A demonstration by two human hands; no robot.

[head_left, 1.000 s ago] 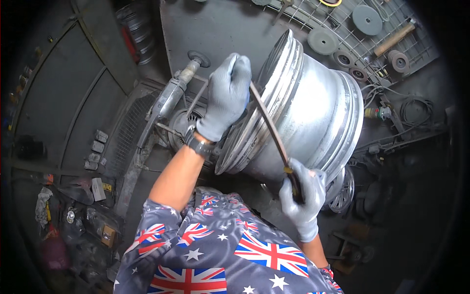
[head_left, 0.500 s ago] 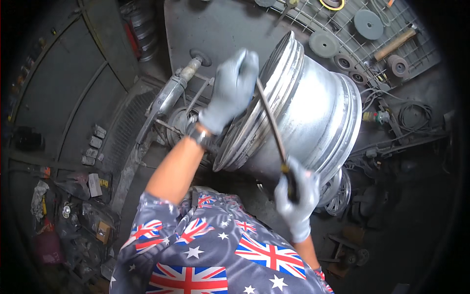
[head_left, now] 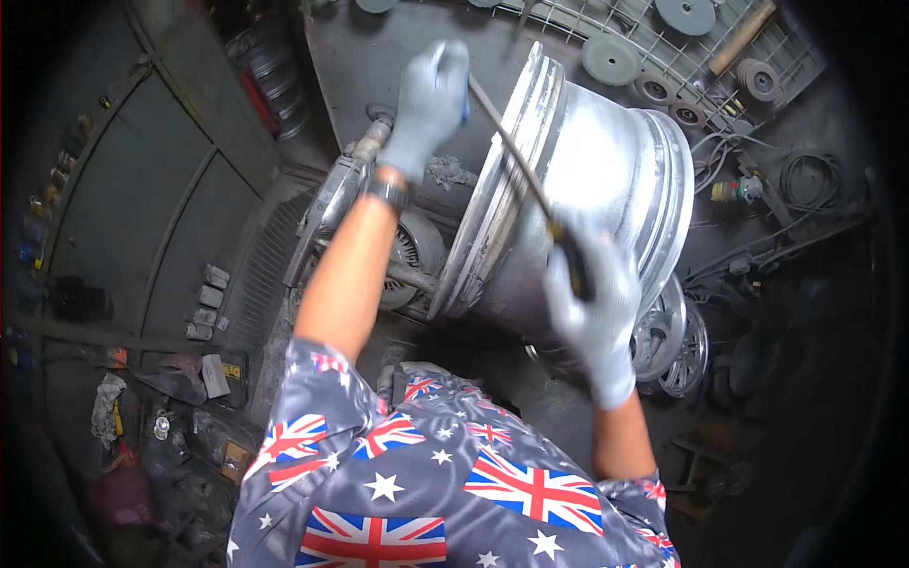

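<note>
"Where's the long tool (head_left: 512,150)?"
"Across the wheel's (head_left: 592,156) left edge; the left hand (head_left: 431,104) clamps its fingers on the upper end."
"And the right hand (head_left: 606,303)?"
"Fingers wrapped around the dark handle (head_left: 574,265)."

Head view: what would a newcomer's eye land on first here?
Probably the big silver wheel right of centre, shining against darker surroundings. The flag-and-star shirt filling the bottom middle also stands out. Between the two gloved hands, a thin tool slants across the wheel's left side, the left hand at its upper end, the right hand around its dark handle.
</note>
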